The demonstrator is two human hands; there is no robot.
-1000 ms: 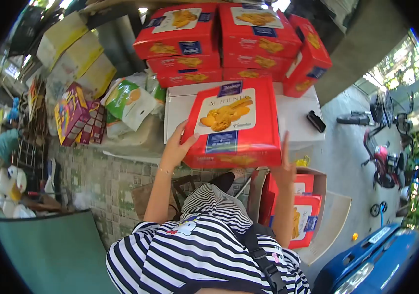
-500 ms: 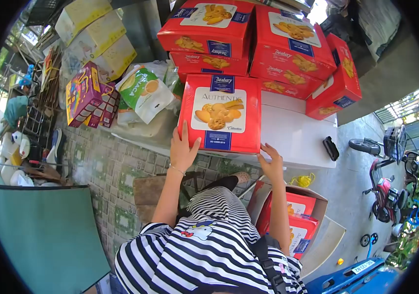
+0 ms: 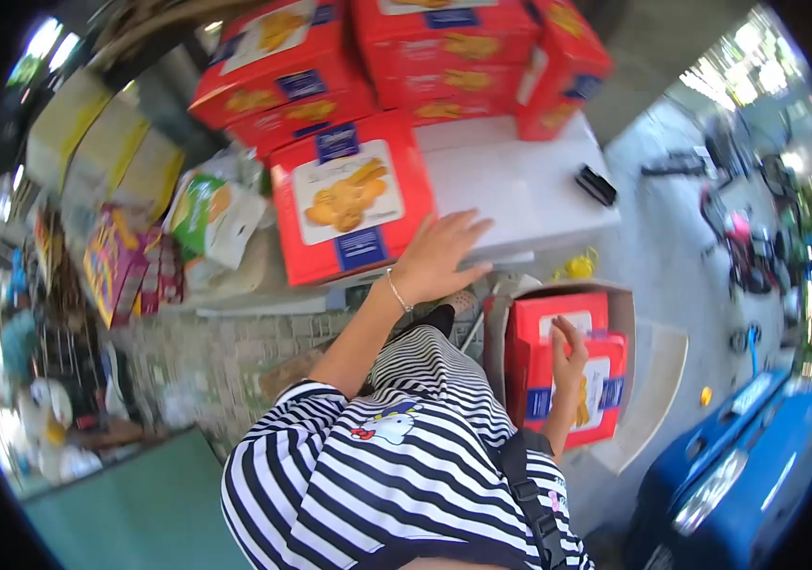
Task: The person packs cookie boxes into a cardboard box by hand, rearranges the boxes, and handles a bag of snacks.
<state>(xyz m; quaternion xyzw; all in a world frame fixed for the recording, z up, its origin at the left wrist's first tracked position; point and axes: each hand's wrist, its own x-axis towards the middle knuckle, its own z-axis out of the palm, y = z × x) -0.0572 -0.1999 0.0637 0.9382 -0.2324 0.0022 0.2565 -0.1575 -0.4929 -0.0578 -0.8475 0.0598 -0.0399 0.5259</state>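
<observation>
A red cookie box [image 3: 306, 261] with a picture of cookies on its lid lies on the white table [image 3: 510, 180], near its front edge. My left hand [image 3: 439, 255] is open with fingers spread, just beside the box's right front corner; whether it touches the box I cannot tell. Lower right, my right hand [image 3: 569, 356] hovers over an open cardboard carton [image 3: 623, 313], its fingers apart and nothing in them. Inside the carton are red cookie boxes [image 3: 558, 306] of the same kind, partly covered by my hand and forearm.
Stacked red cookie boxes [image 3: 463, 66] stand at the table's back. A green-and-white bag [image 3: 211, 218] and purple boxes [image 3: 121, 256] are at the left. A small black object [image 3: 596, 185] lies near the table's right edge. Beside the carton is a blue vehicle [image 3: 738, 475].
My view has turned toward the right. Both hands have left the red box's front corners: the left moved right across the box's corner, the right down over the carton.
</observation>
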